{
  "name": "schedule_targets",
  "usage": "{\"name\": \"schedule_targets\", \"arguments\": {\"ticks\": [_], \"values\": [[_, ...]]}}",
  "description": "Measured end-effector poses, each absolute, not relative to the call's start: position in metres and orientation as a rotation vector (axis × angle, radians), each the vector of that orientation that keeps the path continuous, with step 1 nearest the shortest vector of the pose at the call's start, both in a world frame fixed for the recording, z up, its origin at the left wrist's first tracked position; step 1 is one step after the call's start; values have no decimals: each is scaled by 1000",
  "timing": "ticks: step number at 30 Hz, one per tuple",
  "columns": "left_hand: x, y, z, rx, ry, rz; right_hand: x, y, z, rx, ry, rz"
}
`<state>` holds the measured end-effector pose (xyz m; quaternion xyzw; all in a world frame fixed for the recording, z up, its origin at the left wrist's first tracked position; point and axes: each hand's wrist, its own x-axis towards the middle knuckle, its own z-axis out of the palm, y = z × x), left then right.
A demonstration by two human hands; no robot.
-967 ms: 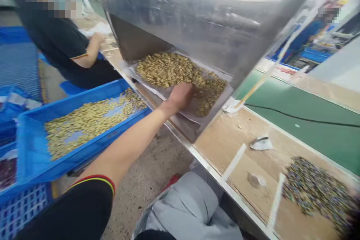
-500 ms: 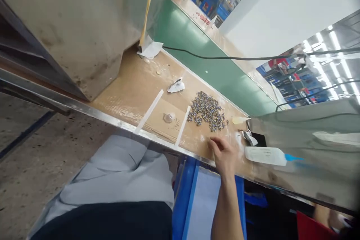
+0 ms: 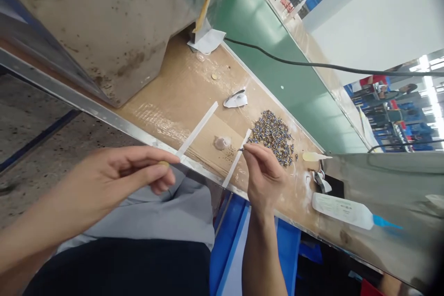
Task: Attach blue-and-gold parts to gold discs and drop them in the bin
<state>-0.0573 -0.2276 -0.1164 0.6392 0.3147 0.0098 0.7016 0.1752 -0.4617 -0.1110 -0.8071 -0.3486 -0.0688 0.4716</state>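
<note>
My left hand (image 3: 142, 171) is above the bench's front edge at the left, thumb and forefinger closed together; whatever they may hold is too small to make out. Thumb and forefinger of my right hand (image 3: 263, 173) pinch a small dark metal part (image 3: 242, 149) over the right strip of white tape. Behind that hand lies a heap of small metal parts (image 3: 274, 134) on the brown bench (image 3: 173, 101). A little clear cup (image 3: 222, 142) sits on a cardboard piece (image 3: 204, 148) between two tape strips, with tiny bits beside it.
A white bottle with a blue nozzle (image 3: 343, 210) lies at the right, near a small yellowish bottle (image 3: 314, 157). White paper scraps (image 3: 236, 99) are farther back. A metal housing (image 3: 104, 23) stands at the left, and a black cable (image 3: 277, 60) crosses the green panel (image 3: 263, 46).
My left hand has come into view from the left. My right hand has moved up and left toward the tape strip and now shows a small part at its fingertips. The camera view has shifted.
</note>
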Motion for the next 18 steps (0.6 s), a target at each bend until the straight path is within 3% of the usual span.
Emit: {"name": "schedule_targets", "arguments": {"ticks": [10,18], "values": [[-29,-251,-138,1090,450,-26,170,-434,-118,-2043,-1019,-280],[-30,-252,-134,1183,512,-1,169,-432,-117,-2101,-1061,-286]]}}
